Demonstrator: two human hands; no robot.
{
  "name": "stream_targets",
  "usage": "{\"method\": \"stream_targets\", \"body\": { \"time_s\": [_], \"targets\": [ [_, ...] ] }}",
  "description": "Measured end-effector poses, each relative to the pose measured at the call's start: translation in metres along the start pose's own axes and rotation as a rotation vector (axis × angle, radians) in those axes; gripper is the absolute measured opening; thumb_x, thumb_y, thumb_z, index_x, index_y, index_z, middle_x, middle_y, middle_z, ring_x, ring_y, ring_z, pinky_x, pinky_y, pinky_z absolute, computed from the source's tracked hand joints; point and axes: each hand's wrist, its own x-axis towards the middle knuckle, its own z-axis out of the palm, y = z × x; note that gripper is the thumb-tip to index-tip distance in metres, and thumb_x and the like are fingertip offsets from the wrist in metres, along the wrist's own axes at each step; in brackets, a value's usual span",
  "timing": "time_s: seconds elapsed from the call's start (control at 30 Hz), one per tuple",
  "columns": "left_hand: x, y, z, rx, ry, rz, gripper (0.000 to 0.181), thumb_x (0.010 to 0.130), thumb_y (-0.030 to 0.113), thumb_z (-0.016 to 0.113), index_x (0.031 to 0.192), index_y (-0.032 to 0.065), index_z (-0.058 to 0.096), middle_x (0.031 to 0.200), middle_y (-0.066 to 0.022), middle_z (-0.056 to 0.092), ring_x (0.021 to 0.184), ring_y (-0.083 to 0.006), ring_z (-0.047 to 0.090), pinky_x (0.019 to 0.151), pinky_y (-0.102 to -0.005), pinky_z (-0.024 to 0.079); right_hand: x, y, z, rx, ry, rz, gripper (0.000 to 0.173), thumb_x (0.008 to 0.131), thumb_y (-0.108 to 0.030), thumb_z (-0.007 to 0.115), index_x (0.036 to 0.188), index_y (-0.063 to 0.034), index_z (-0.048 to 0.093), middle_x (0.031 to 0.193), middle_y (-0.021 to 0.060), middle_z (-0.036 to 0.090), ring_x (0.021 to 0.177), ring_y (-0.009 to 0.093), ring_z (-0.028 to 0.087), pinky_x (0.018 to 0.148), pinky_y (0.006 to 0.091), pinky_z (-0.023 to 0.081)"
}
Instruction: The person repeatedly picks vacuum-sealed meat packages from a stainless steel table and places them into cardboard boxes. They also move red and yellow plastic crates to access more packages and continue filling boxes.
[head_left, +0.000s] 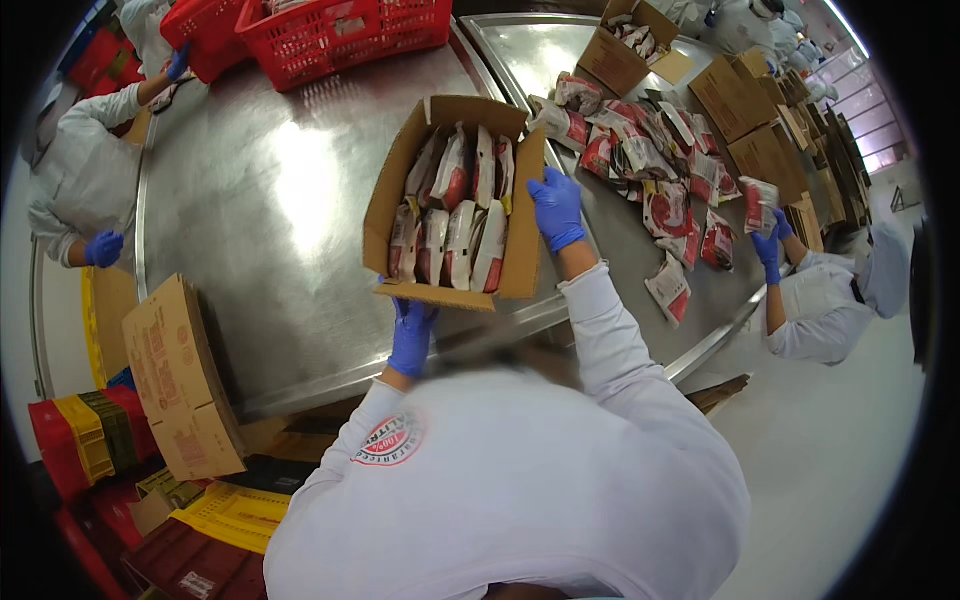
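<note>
Between my hands is an open cardboard box (379, 217) with its top flaps spread. Several red-and-white plastic packets (454, 176) stand on edge inside it in two rows. My right hand (557, 208), in a blue glove, grips the flap on the box's right side. At the near left corner my left hand (412, 334), also gloved in blue, holds the box from below, its fingertips partly hidden by the cardboard. The box is over the near part of a stainless steel table (247, 225); whether its bottom touches the metal I cannot tell.
Loose packets (667, 214) are heaped on the adjoining steel table (622, 262). A co-worker (825, 307) at right holds a packet (760, 204). Another person (90, 165) stands at left near red crates (345, 41). Flattened cardboard (176, 375) leans at the table's near left corner.
</note>
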Motion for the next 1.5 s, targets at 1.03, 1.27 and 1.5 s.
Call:
{"method": "stream_targets", "body": {
  "time_s": [1.03, 1.27, 1.5],
  "targets": [
    [-0.182, 0.338, -0.076, 1.169, 0.844, 0.112, 0.074, 0.078, 0.012, 0.067, 0.139, 0.0024, 0.026, 0.145, -0.0137, 0.024, 0.134, -0.0238, 0.024, 0.107, -0.0336, 0.022, 0.100, 0.032, 0.087, 1.196, -0.351, 0.430, 0.030, 0.083, -0.014, 0.053, 0.111, -0.0042, 0.059, 0.104, 0.0058, 0.062, 0.093, 0.016, 0.057, 0.079, 0.0280, 0.043],
    [-0.423, 0.512, -0.057, 2.385, 1.197, -0.054, 0.037, 0.081, 0.011, 0.063, 0.116, 0.0024, 0.055, 0.118, -0.0115, 0.056, 0.109, -0.0210, 0.053, 0.093, -0.0293, 0.040, -0.057, -0.247, 0.145, 1.333, -1.087, -0.066, 0.029, 0.083, -0.015, 0.049, 0.110, -0.0078, 0.060, 0.105, 0.0027, 0.062, 0.082, 0.011, 0.057, 0.073, 0.0241, 0.044],
    [-0.279, 0.371, -0.121, 1.191, 1.221, 0.321, 0.027, 0.080, 0.007, 0.064, 0.106, 0.0040, 0.059, 0.104, -0.0080, 0.061, 0.097, -0.0180, 0.057, 0.086, -0.0283, 0.044, -0.200, -0.297, 0.060, 1.151, -0.894, -0.417, 0.012, 0.078, -0.012, 0.057, 0.084, -0.0027, 0.062, 0.085, 0.0130, 0.057, 0.080, 0.028, 0.056, 0.075, 0.0339, 0.045]
  ]
}}
